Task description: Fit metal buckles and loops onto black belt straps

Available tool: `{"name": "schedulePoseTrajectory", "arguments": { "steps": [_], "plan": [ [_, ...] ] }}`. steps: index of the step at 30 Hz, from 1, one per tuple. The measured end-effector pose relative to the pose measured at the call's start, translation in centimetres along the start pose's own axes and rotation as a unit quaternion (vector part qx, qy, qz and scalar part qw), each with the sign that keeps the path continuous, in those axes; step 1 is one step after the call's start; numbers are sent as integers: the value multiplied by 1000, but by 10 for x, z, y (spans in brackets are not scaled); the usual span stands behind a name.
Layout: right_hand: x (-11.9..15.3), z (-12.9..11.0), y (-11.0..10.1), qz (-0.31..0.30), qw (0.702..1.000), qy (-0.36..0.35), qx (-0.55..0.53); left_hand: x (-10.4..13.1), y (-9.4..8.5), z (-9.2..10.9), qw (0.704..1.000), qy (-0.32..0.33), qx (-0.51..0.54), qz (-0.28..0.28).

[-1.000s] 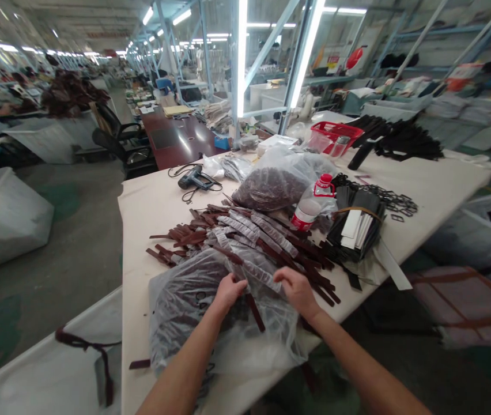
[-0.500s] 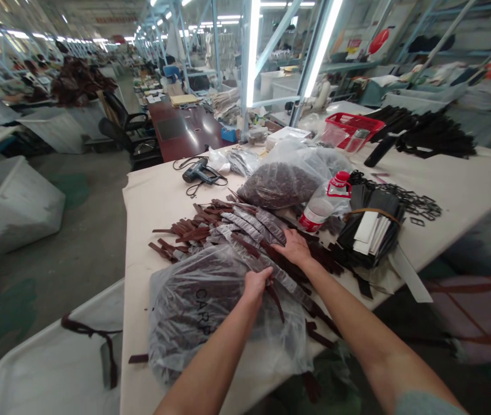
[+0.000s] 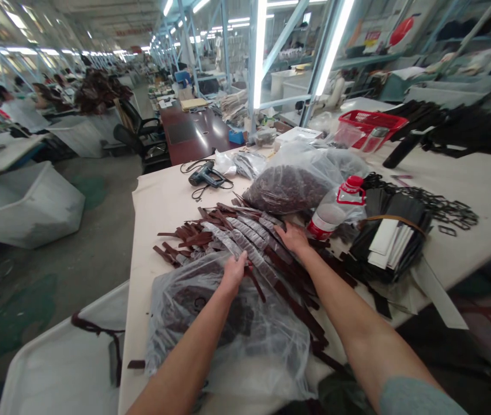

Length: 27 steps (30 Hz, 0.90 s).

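A pile of brown straps with grey wrapped middles lies across the table. My left hand is closed at the near side of the pile, thumb pressed to the fingers on a strap, a thin brown end hanging beside it. On the far right side of the pile rests my right hand, its fingers apart over the straps. Under my left forearm spreads a clear plastic bag with dark contents. Behind the pile sits another plastic bag of brown material, next to a red-capped bottle.
A heat gun with its cord lies at the table's far left. To the right are a banded black bundle, black rings and a red basket. A white bin stands on the floor at left.
My left hand has moved left along the pile, and the straps are spread differently. The near plastic bag is more crumpled, its lettering mostly hidden. The view has shifted slightly.
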State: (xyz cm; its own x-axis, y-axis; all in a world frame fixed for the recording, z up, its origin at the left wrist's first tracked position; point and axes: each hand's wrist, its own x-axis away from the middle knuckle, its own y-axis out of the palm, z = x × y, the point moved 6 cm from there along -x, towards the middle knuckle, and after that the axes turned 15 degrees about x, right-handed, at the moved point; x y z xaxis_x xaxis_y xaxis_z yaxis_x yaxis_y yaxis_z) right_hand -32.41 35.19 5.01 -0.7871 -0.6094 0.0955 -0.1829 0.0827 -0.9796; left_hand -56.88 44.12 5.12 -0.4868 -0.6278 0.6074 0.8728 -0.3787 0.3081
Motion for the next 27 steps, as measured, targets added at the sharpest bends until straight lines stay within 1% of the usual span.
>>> {"name": "schedulePoseTrajectory", "arguments": {
  "steps": [3,5,7,9,13,17,20,23,25,27],
  "plan": [
    [-18,1,2,-66,998,10,-22,3,18,-8,999,-3,46,-25],
    [-23,-1,1,-107,993,-5,-43,0,31,-9,996,-9,78,-38],
    [-23,-6,1,-148,986,-35,-74,-5,39,-9,993,-16,107,-41],
    [-17,-14,1,-184,974,-68,-116,-11,42,-8,990,-26,135,-41],
    [3,-39,2,-215,946,-115,-213,-15,37,-6,980,-55,184,-56],
    [30,-67,1,-237,914,-143,-298,-5,26,-1,967,-62,227,-94],
    [56,-80,-5,-244,897,-153,-335,9,17,-2,958,-57,251,-123],
    [85,-83,-17,-236,891,-158,-355,29,8,0,952,-43,270,-140],
    [103,-86,-31,-229,888,-168,-363,46,7,8,946,-21,275,-168],
    [119,-92,-50,-213,887,-173,-370,66,8,26,938,22,276,-210]
  ]
}}
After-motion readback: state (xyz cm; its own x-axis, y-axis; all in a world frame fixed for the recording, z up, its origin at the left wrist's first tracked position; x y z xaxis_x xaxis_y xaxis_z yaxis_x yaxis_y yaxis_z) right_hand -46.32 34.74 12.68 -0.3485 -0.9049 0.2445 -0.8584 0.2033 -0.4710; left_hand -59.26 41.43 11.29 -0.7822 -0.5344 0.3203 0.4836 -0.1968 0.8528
